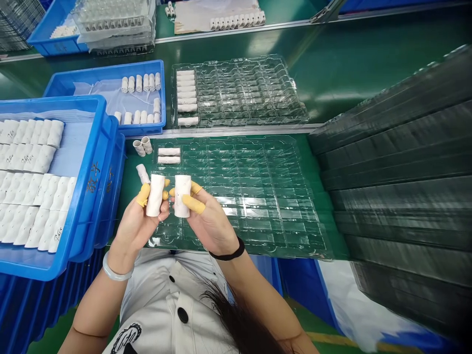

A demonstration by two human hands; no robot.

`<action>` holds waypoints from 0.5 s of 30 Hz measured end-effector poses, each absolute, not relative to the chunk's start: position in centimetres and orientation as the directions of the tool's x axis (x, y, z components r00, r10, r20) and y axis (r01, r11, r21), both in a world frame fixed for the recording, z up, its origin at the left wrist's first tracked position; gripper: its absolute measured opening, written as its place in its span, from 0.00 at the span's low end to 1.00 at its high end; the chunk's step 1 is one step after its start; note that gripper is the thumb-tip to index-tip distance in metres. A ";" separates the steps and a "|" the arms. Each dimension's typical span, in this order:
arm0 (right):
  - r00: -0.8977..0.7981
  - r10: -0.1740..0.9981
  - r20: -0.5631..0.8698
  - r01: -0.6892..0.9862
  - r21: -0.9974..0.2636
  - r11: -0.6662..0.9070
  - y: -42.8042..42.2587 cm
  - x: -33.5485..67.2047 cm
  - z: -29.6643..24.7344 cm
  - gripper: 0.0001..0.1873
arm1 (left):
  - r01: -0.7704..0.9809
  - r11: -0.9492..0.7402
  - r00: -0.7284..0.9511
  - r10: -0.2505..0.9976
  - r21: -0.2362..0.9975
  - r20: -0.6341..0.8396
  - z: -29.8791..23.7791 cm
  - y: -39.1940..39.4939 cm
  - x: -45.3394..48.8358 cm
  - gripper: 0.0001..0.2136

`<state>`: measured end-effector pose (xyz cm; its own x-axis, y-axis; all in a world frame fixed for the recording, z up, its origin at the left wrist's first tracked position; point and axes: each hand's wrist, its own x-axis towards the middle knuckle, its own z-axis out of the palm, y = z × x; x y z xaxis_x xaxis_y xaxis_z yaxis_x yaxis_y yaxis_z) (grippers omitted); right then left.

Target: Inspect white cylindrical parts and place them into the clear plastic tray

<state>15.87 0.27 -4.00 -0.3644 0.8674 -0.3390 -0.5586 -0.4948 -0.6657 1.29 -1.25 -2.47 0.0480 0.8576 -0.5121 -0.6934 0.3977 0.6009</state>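
Note:
In my left hand (138,221) is a white cylinder (155,195), held upright between fingers in yellow finger cots. A second white cylinder (182,196) stands upright in the grip of my right hand (206,216), whose thumb presses its side. The two cylinders are side by side with a small gap. Both hands hover over the left part of a clear plastic tray (250,196) divided into slots. Two white cylinders (168,156) lie in its upper left slots. Beside that tray, two hollow cylinders (143,146) stand on end and another cylinder (142,173) lies tilted.
Stacked blue crates (99,113) at left hold rows of white cylinders (27,191). Behind them a blue bin (162,98) contains more cylinders. A second clear tray (250,91) has its left column partly filled. A tall stack of trays (401,172) borders the right side.

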 end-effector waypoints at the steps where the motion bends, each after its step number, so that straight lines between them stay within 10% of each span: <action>1: -0.356 0.870 -0.342 -0.542 -0.683 -0.490 0.3 15.8 -4.3 0.17 | -0.691 0.410 0.063 0.855 0.596 -0.514 -2.7 -1.3 1.2 0.17; 8: -0.280 0.896 -0.345 -0.168 -0.901 -0.400 1.4 17.3 -9.3 0.22 | -0.482 0.409 -0.151 0.833 0.775 -0.533 -5.9 -1.4 0.0 0.14; 15: -0.275 0.959 0.066 0.474 -0.859 0.195 7.3 17.5 -13.2 0.21 | -0.267 0.424 -0.192 0.857 0.866 -0.479 -8.2 -1.0 -0.6 0.16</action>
<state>17.51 7.31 -13.21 -0.2751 0.9592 0.0657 0.4743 0.1949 -0.8585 -0.56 -0.97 -8.17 -0.1917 0.8568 -0.4787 -0.2666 0.4239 0.8656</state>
